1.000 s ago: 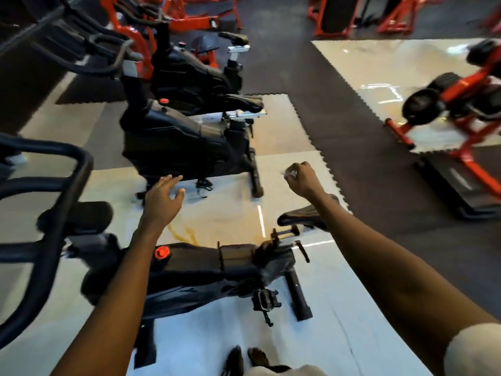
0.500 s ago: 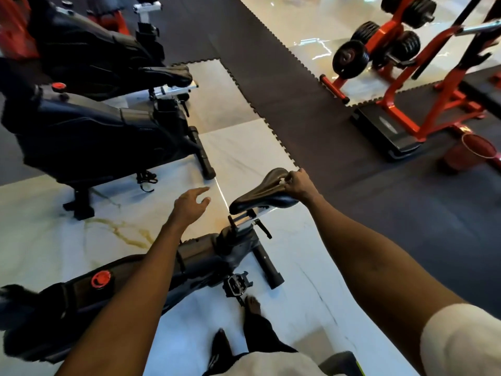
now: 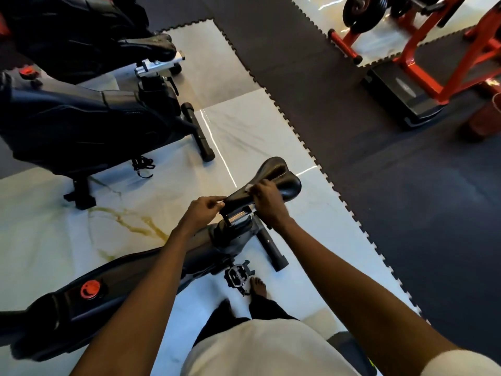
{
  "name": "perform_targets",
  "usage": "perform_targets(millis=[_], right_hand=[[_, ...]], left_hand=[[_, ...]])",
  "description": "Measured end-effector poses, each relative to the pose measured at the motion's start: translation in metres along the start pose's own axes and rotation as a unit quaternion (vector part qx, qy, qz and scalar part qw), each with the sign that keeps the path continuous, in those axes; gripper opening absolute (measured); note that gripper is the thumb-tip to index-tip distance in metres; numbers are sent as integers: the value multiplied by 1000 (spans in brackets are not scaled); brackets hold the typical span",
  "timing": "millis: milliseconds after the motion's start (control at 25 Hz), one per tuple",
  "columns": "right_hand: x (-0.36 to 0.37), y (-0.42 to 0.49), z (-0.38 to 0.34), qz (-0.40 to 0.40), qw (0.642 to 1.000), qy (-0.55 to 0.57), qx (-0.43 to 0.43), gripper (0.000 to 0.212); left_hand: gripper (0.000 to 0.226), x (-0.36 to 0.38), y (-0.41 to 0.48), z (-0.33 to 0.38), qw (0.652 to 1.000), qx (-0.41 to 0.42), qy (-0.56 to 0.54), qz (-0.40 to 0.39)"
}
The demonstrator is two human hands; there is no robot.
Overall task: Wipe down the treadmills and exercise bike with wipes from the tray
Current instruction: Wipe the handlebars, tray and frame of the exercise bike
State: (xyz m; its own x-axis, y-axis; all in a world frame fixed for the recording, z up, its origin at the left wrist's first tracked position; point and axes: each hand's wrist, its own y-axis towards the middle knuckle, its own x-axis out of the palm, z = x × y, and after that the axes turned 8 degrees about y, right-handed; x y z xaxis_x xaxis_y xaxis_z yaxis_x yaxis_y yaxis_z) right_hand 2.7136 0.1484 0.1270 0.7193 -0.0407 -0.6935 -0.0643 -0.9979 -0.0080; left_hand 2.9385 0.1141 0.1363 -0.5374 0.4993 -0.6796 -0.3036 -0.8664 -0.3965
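Observation:
A black exercise bike [image 3: 151, 270] stands in front of me on the pale marble floor, with a red knob [image 3: 90, 288] on its frame. Its black saddle [image 3: 279, 173] is at the middle of the view. My right hand [image 3: 267, 199] presses a small white wipe [image 3: 248, 188] against the saddle's near side. My left hand [image 3: 204, 208] grips the narrow nose of the saddle from the left. The tray is not in view.
Two more black exercise bikes [image 3: 89, 120] stand to the left and behind. Dark interlocking rubber mats [image 3: 379, 185] cover the floor to the right. A red weight machine [image 3: 423, 50] with plates stands at the top right. My bare feet [image 3: 257, 287] are beside the pedal [image 3: 238, 275].
I have stepped closer to the saddle. My left hand went from open in the air to gripping the saddle's nose. My right hand moved with the wipe from the saddle's rear onto its side.

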Motion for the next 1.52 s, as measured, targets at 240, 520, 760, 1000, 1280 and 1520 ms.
perform_targets(millis=[240,520,760,1000,1280,1520], right_hand=[[-8,0,14,65,998,7,10,19],[42,-20,-41,106,992,17,63,18],[41,-18,-62,105,991,12,76,13],[65,-17,-81,51,996,-72,30,17],[79,-53,-64,128,987,23,89,14],[55,-39,-33,337,901,110,249,13]], left_hand=[[23,-5,3,-1,999,5,-37,-6],[16,-10,18,-36,993,37,-109,-40],[17,-30,53,-87,993,25,-117,-21],[19,-30,64,-88,987,44,-145,-50],[26,-23,58,-40,972,111,-169,-118],[36,-6,45,-18,975,137,-89,-152]])
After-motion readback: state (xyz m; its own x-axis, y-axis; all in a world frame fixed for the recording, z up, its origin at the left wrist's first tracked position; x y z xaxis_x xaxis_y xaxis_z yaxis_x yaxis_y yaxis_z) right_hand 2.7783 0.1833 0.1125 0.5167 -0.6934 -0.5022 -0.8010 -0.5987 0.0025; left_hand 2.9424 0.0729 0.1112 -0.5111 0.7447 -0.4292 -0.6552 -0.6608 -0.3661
